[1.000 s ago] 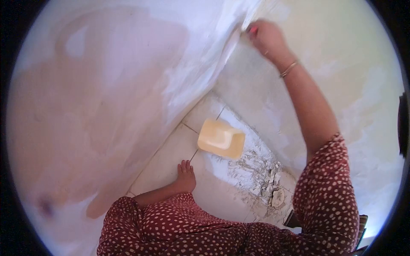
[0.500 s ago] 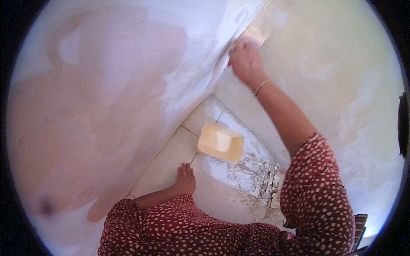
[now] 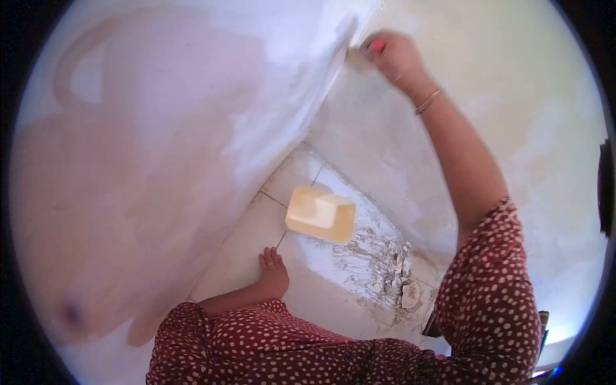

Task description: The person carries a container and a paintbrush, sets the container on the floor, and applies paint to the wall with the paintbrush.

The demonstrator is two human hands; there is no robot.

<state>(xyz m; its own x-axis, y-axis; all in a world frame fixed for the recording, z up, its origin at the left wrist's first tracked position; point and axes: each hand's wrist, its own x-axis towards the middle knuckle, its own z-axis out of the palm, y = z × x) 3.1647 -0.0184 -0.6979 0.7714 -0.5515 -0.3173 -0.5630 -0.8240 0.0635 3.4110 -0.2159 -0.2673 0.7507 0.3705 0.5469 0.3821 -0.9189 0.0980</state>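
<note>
My right hand is raised to the corner where two walls meet. Its fingers are closed around a small tool with a red handle; the working end is blurred, so its exact kind is unclear. That end is at or close to the corner line. Low in the view, my left hand lies flat with fingers stretched out, holding nothing. It is just beyond the spotted red garment, over pale floor tiles. A cream plastic tub sits on the floor near the corner, with a bright patch inside.
The left wall has damp-looking, darker patches. The right wall is pale and blotchy. White smears and flakes cover the tiles right of the tub. A dark object is at the far right edge.
My right hand has shifted right and slightly up and has turned, so the red handle now shows on top. My left hand still lies flat. The view has shifted slightly.
</note>
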